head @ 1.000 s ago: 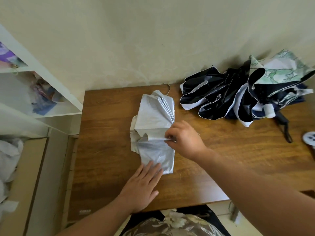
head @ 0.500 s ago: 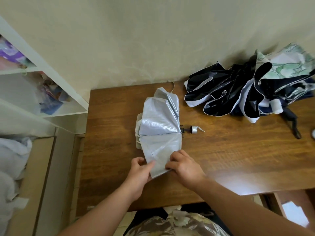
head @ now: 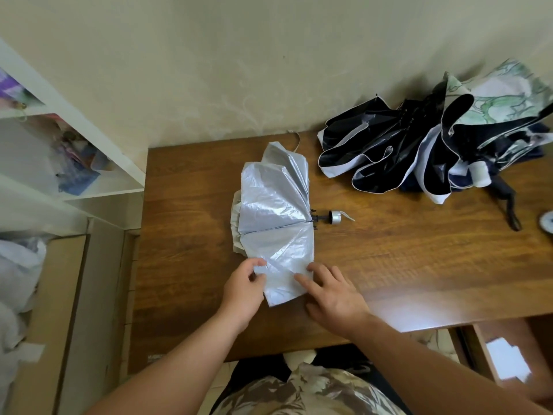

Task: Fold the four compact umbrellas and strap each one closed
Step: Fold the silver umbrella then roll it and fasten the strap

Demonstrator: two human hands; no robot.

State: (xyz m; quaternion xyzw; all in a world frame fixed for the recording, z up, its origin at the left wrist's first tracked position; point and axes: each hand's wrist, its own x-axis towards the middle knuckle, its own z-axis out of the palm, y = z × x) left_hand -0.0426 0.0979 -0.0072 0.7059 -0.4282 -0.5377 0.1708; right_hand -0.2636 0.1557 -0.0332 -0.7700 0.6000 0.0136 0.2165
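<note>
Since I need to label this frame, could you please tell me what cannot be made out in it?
- Head view: the umbrella pile overlaps itself, hiding how many lie there.
- Head view: the silver umbrella covers its own ribs and any strap.
- Head view: the round white object is cut off by the right edge.
- Head view: shelf contents are blurred.

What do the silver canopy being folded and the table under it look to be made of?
Silver canopy: thin coated fabric, probably metallic-finish polyester or nylon; it shines, wrinkles finely and holds sharp pleats. The left hand pinches its near edge and the right hand presses it flat. Table: wood or wood-look laminate, semi-gloss; brown grain shows with a bright glare patch. Solid or veneer can't be told.
</note>
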